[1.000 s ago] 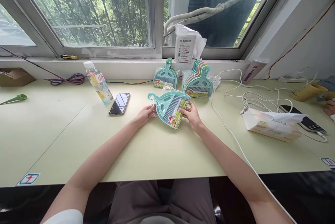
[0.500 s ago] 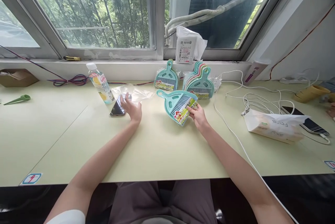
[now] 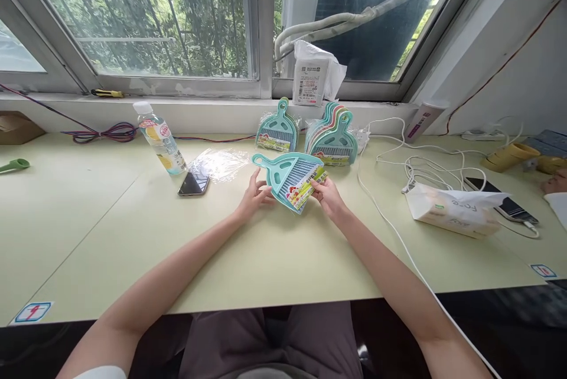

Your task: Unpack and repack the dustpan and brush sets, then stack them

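Note:
A mint-green dustpan and brush set (image 3: 283, 177) with a printed label is held tilted above the table, its handle pointing left. My right hand (image 3: 330, 197) grips its label end on the right, closed on the edge. By the pan's left side is my left hand (image 3: 257, 197), fingers apart; whether its fingertips touch the pan I cannot tell. Behind, a wrapped green dustpan set (image 3: 279, 128) leans against the sill wall, beside a row of several more dustpan sets (image 3: 337, 137). Crumpled clear plastic (image 3: 221, 163) lies to the left.
A drink bottle (image 3: 159, 140) and a phone (image 3: 194, 183) stand and lie at left. White cables (image 3: 425, 172), a tissue pack (image 3: 454, 211) and another phone (image 3: 505, 199) occupy the right. Another person's hand (image 3: 556, 183) shows at the far right edge.
My left hand has moved right, from over the phone and plastic to the dustpan's side. The plastic now lies free on the table. My right hand keeps its grip.

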`<state>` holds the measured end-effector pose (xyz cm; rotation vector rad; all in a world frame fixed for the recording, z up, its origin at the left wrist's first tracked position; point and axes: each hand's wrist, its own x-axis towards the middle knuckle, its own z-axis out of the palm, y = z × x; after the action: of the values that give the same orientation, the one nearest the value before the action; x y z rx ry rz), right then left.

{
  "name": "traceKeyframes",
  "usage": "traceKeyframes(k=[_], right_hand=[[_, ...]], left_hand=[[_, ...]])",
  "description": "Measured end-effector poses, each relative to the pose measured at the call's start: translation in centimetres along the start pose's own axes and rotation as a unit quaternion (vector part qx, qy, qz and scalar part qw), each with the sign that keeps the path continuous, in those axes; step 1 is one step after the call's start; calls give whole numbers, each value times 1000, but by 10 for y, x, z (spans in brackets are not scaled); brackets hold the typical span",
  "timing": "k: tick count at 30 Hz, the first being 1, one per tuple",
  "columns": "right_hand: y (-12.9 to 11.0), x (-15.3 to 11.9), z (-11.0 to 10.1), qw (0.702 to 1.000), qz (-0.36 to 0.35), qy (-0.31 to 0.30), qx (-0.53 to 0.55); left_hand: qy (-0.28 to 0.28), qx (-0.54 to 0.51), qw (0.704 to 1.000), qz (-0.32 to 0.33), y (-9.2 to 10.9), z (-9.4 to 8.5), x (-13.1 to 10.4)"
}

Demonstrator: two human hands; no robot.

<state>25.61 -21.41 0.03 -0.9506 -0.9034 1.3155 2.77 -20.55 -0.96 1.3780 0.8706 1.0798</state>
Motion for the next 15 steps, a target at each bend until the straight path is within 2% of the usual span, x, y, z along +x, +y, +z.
traceKeyframes(k=[2, 4, 7, 10, 12, 13, 15], right_hand=[[-2, 3, -4, 1000, 14, -7, -11], [-3, 6, -7, 999, 28, -17, -25], [-7, 7, -11, 995, 50, -47, -67], [-12, 10, -20, 979, 84, -97, -160], [-15, 12, -28, 956, 61, -67, -280], [-17, 13, -32, 933, 29, -33, -357], [-19, 13, -38, 861, -43, 24, -506]], left_hand=[[0, 8, 1000, -15, 0, 0, 0], [27, 34, 999, -4, -1, -2, 0], [116, 85, 989, 37, -4, -7, 3], [210, 98, 968, 93, -7, -16, 9], [238, 85, 964, 89, -9, -22, 13], [242, 79, 964, 74, -9, -24, 14], [244, 72, 966, 51, -10, -26, 15]])
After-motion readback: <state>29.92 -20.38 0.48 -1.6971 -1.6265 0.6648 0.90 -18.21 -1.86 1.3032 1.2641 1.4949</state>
